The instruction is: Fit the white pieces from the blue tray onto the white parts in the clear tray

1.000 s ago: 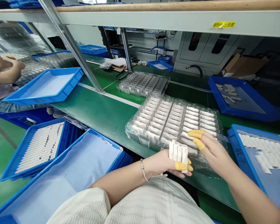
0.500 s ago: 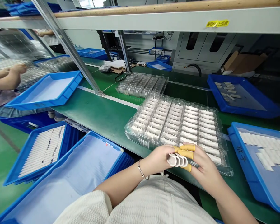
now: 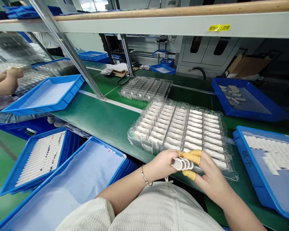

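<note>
My left hand (image 3: 164,164) is closed around several white hollow plastic casings (image 3: 182,164), their open ends fanned in a row toward me. Yellow finger cots (image 3: 192,156) cover fingertips of my right hand (image 3: 210,171), which meets the left one at the casings. A slim grey metallic-looking piece (image 3: 197,169) lies between the right thumb and fingers; its exact kind I cannot make out. Just beyond both hands sits a clear plastic blister tray (image 3: 132,136) holding rows of white casings, its near edge partly hidden by my fingers.
A blue bin (image 3: 245,179) with white pieces stands at right, another blue bin (image 3: 260,110) behind it. Further clear trays (image 3: 146,88) lie on the green bench (image 3: 98,112). Blue bins (image 3: 96,141) stack at lower left. A metal post (image 3: 69,51) and shelf beam (image 3: 144,25) cross above. A person's hand (image 3: 13,75) works at far left.
Both hands stay together on the white casings. The right fingers have shifted slightly, and the grey piece sits more squarely behind the casings. The camera view has moved a little.
</note>
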Motion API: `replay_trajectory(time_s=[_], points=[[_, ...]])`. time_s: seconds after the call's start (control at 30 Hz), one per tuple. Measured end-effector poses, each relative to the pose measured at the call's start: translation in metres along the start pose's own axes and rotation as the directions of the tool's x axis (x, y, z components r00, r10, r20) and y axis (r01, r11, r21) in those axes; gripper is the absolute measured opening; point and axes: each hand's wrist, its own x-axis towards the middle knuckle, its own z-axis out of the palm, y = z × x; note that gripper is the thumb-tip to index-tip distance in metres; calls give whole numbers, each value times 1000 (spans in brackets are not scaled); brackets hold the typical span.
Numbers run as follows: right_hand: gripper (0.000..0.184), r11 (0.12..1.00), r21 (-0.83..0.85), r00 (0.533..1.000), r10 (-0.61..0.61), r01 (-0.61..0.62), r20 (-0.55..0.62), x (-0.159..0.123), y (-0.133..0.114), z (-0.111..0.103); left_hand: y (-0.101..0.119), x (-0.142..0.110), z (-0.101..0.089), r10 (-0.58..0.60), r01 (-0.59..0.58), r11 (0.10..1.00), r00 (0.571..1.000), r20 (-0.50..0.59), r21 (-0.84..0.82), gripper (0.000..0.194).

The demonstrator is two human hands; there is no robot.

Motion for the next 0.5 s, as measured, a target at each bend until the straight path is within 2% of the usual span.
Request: replay_trajectory(time_s=[0.1,0.23,0.3,0.37,0.5], points=[[21,998,-15,998,60,-60,11,1,-2,-5,5,-1,-4,-19,19,999,1000,-2,31,4],[19,985,49,984,166,-163,-58,2,4,-8,5,-2,-7,-116,97,972,990,-76,-213,31],[20,970,144,968,214,-195,-133,1,9,-6,1,-2,-6,-193,136,922,974,-123,-363,40],[23,935,288,945,266,-206,-191,-1,15,-3,-5,-2,-5,-266,169,866,952,-148,-471,40],[26,839,500,910,357,-213,-212,-2,22,1,-5,-4,-5,-314,173,789,938,-145,-589,39]])
